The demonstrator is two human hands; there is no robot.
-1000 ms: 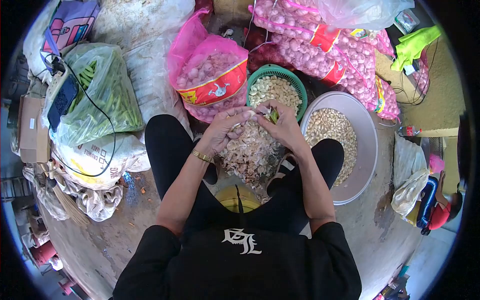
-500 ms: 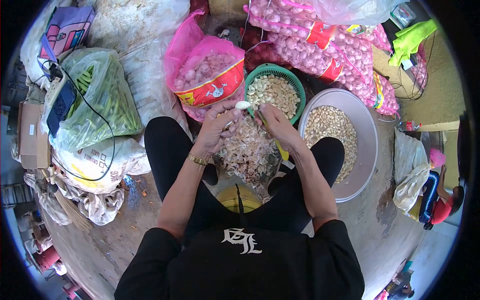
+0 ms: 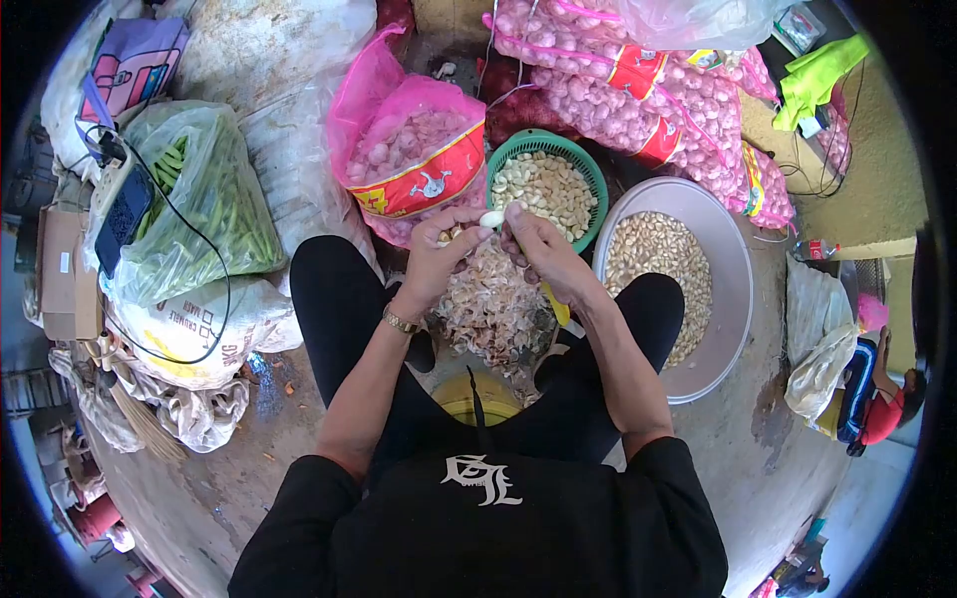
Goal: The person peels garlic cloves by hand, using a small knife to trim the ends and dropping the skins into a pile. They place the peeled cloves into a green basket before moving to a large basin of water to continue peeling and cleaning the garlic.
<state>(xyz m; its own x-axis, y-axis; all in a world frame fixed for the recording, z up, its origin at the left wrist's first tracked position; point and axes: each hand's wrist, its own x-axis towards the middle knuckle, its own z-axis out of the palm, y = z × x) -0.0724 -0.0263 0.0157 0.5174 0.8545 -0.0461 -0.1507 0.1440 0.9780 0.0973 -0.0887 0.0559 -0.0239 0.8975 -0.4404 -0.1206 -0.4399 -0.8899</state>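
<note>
A pale peeled garlic clove is pinched in the fingertips of my left hand. My right hand is closed around a knife, whose yellow handle sticks out below the palm. The right thumb touches the clove's right side; the blade is hidden by the fingers. Beneath both hands lies a heap of garlic skins. Just beyond them stands a green basket of peeled cloves. To the right, a pale lilac basin holds many cloves with skins on.
A pink mesh bag of garlic stands open ahead, with more full garlic bags stacked at the back right. On the left are a clear bag of green vegetables and a phone with a cable. Another person is at far right.
The clove has turned in my fingers and sits slightly lower. My right hand has moved left, bringing its thumb onto the clove.
</note>
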